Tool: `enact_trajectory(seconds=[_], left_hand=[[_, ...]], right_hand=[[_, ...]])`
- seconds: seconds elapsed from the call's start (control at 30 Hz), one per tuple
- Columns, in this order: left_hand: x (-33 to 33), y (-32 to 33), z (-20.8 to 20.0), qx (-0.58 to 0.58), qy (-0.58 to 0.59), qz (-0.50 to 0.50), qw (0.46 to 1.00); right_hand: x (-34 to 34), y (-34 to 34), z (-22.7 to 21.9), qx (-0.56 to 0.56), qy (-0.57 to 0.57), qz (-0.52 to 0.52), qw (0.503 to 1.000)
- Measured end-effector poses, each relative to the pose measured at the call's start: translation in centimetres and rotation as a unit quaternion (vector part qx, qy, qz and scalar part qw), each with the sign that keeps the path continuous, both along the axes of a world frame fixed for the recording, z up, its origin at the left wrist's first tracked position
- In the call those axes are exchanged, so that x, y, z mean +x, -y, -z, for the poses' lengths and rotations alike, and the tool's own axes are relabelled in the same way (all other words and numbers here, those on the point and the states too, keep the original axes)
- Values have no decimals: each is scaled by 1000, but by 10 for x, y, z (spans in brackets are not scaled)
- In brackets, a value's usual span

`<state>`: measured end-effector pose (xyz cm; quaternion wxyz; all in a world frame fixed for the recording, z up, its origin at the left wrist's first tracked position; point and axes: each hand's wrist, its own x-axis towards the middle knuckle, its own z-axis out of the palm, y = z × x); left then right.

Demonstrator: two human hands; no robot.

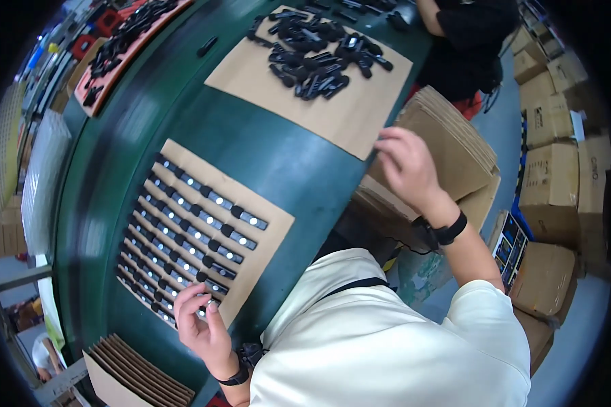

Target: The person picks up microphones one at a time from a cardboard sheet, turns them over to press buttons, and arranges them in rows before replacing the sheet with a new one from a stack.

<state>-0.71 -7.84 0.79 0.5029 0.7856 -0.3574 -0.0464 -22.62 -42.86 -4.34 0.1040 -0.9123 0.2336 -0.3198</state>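
Table: I see a smooth dark green tabletop (pixel 299 163), slight sheen, long edges bent by the fisheye.
Sheets: flat matte brown cardboard, straight-cut; near sheet (pixel 273 239) and far sheet (pixel 360 112).
Cartons: folded cardboard flaps (pixel 448 129) just off the table edge by the right hand; brown boxes (pixel 550 176) along the right.
Left side: orange-red tray (pixel 106 87) of dark parts, clear wrinkled plastic (pixel 44 183), upright cardboard dividers (pixel 139 373) at lower left.
Edges/room: bare green strip runs between the two sheets; table's near edge slants past the white shirt (pixel 380 332). Far end, I get a person in a black sleeve (pixel 472 24).
Rowed pieces: slim black bodies, rounded dark ends, pale round spots (pixel 198 235); lined up in slanting parallel rows on the near sheet.
Piled pieces: similar black bodies, jumbled heap (pixel 312 54) on the far sheet.
Left hand: (pixel 204 331) at the rows' near corner, thumb and fingers bent around a dark piece; blurred, I can't tell if it's gripped.
Right hand: (pixel 409 166) well apart from the left, fingers loosely curved, thumb parted, beside the far sheet's near corner.
Wrists: black band on each.
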Motion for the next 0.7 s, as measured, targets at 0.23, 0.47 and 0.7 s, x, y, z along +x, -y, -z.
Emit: enact_trajectory(seconds=[0.23, 0.47, 0.7], left_hand=[[-12, -1, -4, -6, 48, 28, 998], [-26, -9, -6, -8, 63, 14, 998], [-36, -12, -13, -17, 91, 15, 996]], right_hand=[[-156, 85, 68, -8, -162, 319, 934], [-183, 87, 94, -49, -193, 340, 919], [-177, 71, 79, 7, -190, 352, 917]])
